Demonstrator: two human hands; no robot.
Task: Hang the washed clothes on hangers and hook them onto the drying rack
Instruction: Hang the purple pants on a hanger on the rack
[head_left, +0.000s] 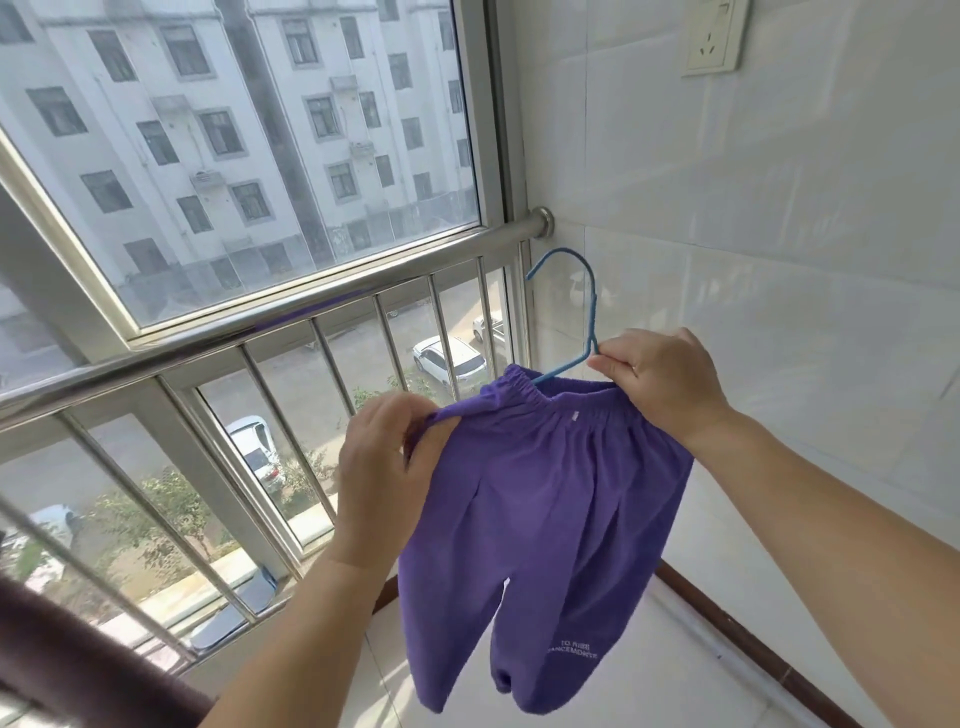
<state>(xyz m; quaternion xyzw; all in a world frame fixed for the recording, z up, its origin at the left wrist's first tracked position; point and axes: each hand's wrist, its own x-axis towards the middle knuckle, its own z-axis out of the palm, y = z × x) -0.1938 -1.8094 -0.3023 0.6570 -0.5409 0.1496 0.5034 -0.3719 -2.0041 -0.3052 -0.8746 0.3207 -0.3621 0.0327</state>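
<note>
Small purple trousers (540, 499) with an elastic waistband and white lettering near one cuff hang in front of me. A thin blue hanger (584, 306) sits inside the waistband, its hook rising free above. My left hand (387, 467) pinches the left end of the waistband. My right hand (660, 374) grips the hanger's shoulder together with the right end of the waistband. A steel rail (291, 306) runs along the window to a wall mount, up and to the left of the hook. The hook does not touch it.
Vertical steel bars (270, 415) guard the window below the rail. A white tiled wall (779, 234) with a socket (714, 36) stands on the right. Dark brown cloth (67, 654) lies at the bottom left. A tiled floor (649, 665) spreads below.
</note>
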